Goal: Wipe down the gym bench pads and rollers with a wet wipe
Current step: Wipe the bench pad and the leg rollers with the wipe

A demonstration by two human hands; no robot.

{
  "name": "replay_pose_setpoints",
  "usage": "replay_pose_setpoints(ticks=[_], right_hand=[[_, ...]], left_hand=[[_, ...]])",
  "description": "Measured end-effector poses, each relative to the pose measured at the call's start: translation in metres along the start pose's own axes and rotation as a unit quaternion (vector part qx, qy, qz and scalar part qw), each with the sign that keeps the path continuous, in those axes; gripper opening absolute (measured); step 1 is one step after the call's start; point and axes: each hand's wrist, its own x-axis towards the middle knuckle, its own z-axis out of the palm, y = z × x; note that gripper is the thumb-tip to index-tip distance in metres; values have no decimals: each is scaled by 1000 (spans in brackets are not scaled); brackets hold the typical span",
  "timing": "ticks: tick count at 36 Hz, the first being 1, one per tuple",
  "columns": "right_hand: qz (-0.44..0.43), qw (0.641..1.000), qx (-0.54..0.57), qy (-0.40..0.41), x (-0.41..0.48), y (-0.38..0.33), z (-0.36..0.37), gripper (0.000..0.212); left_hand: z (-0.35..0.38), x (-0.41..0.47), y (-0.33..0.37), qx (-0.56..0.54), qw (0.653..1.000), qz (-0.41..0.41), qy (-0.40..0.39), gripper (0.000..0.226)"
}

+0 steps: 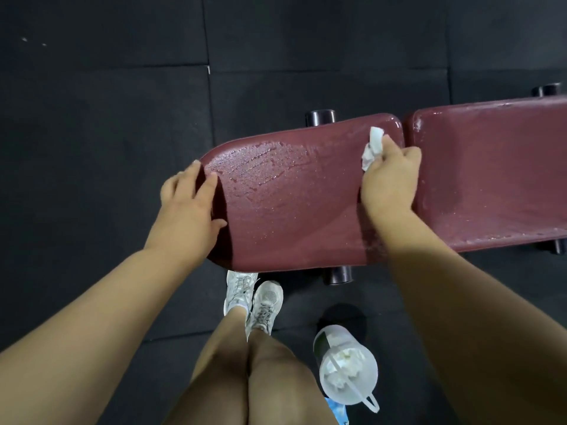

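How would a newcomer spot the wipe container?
Find the maroon padded bench seat, then the black rubber floor on its near side. Right of the white trainers stands a translucent plastic tub: the only see-through thing there, with white wipes bunched inside.

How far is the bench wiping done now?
Seat pad and back pad look wet. The right hand holds the wipe at the seat pad's far corner; the left hand rests on its end. The rollers look dry, so probably remain.
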Motion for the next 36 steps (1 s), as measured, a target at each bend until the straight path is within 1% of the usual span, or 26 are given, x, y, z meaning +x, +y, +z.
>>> replay_pose_setpoints(ticks=[1,2,4,5,6,7,8,9,10,12,13,16,18,19,21,23,24,25,28,29,30,31,32,34,35,36], right_hand=[[34,999,-7,14,-3,-9,4,31],[24,999,-34,-2,-11,-20,11,34],[-89,988,-105,-75,-38,-40,24,47],[-172,969,-118,-134,-54,-48,30,48],[-264,937,-98,-207,-71,-55,34,44],[-342,895,-71,-277,-84,-61,35,39],[-409,854,-54,-318,-93,-64,35,37],[-460,825,-57,-324,-94,-64,35,40],[-473,820,-68,-314,-86,-62,33,42],[-401,873,-77,-268,-57,-54,29,43],[-353,904,-76,-228,-40,-50,26,44],[-163,981,-54,-93,8,-37,14,44],[-44,997,-32,-57,25,-37,12,37],[-21,998,-42,-51,26,-42,15,35],[-44,996,-57,-59,14,-58,26,34],[-135,984,-50,-103,-14,-76,38,36],[-198,970,-49,-135,-30,-83,44,38],[-264,948,-42,-173,-44,-88,49,42],[-441,857,-29,-263,-62,-88,49,49],[-473,838,-39,-268,-56,-84,46,51],[-484,834,-51,-261,-45,-80,45,52],[-470,843,-68,-252,-34,-79,43,52],[-433,868,-84,-228,-22,-79,40,50],[-304,933,-94,-170,1,-77,35,38],[-230,958,-90,-146,10,-78,32,33],[-170,973,-87,-132,14,-81,31,30]], left_hand=[[1,0,-1,-11,1000,-16,-2,78],[1,0,-2,-22,999,-28,-7,79],[2,-1,-1,-38,998,-39,-11,79],[3,-1,-1,-45,998,-43,-9,79],[3,0,0,-52,998,-46,-8,78],[3,0,1,-59,997,-49,-5,78],[3,1,1,-63,997,-48,-2,79],[4,2,0,-67,997,-47,3,80],[3,2,-2,-70,997,-44,8,81],[3,2,-8,-79,996,-39,20,83],[3,2,-10,-85,995,-38,28,83],[3,-1,-15,-96,993,-44,46,80],[4,-1,-17,-103,992,-54,48,81],[5,-1,-17,-110,991,-57,50,81],[6,-1,-17,-122,989,-63,55,81],[8,-1,-18,-133,987,-68,59,80],[8,-1,-18,-138,986,-68,62,79],[9,-1,-20,-143,985,-67,65,78],[9,-3,-24,-156,983,-60,75,72],[8,-3,-26,-156,983,-59,75,70],[8,-4,-27,-155,983,-57,74,68],[7,-4,-29,-155,984,-57,73,67],[7,-5,-30,-155,984,-57,72,65],[7,-6,-32,-158,983,-59,73,61],[7,-6,-33,-160,983,-57,76,58],[7,-6,-34,-163,982,-53,82,54]])
